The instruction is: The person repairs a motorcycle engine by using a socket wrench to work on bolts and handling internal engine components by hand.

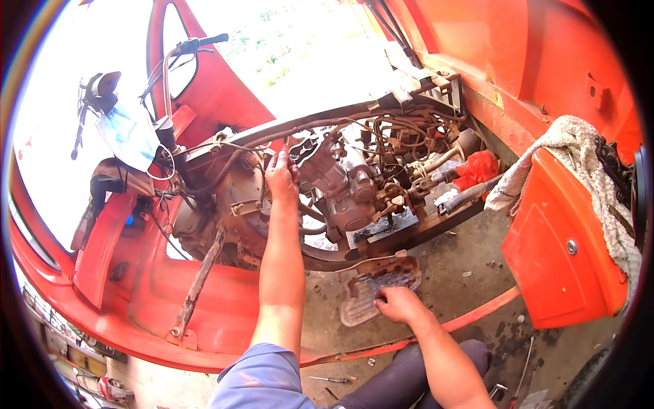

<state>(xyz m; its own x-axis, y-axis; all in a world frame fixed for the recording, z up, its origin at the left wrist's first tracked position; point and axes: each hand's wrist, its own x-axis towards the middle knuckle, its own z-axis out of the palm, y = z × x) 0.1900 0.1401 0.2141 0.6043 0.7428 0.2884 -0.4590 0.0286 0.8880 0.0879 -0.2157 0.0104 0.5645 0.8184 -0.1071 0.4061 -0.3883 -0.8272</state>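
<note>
My left hand [282,174] is raised at the left side of the exposed engine [344,198], fingers curled beside the dark, open top of the cylinder [310,151] and the frame rail; what they grip is too small to make out. My right hand [398,305] is lower, closed over a dirty ribbed metal tray [361,300] on the floor; anything in its fingers is hidden. Hoses and cables [259,136] run along the frame above the engine.
Red body panels [477,61] surround the frame. Handlebars [201,42] with a hanging blue mask [126,136] stand left. A rusty strut [197,286] rises nearby. A cloth [565,136] drapes over a red box [558,252]. Tools [330,379] lie below; a red bag [477,170] sits behind.
</note>
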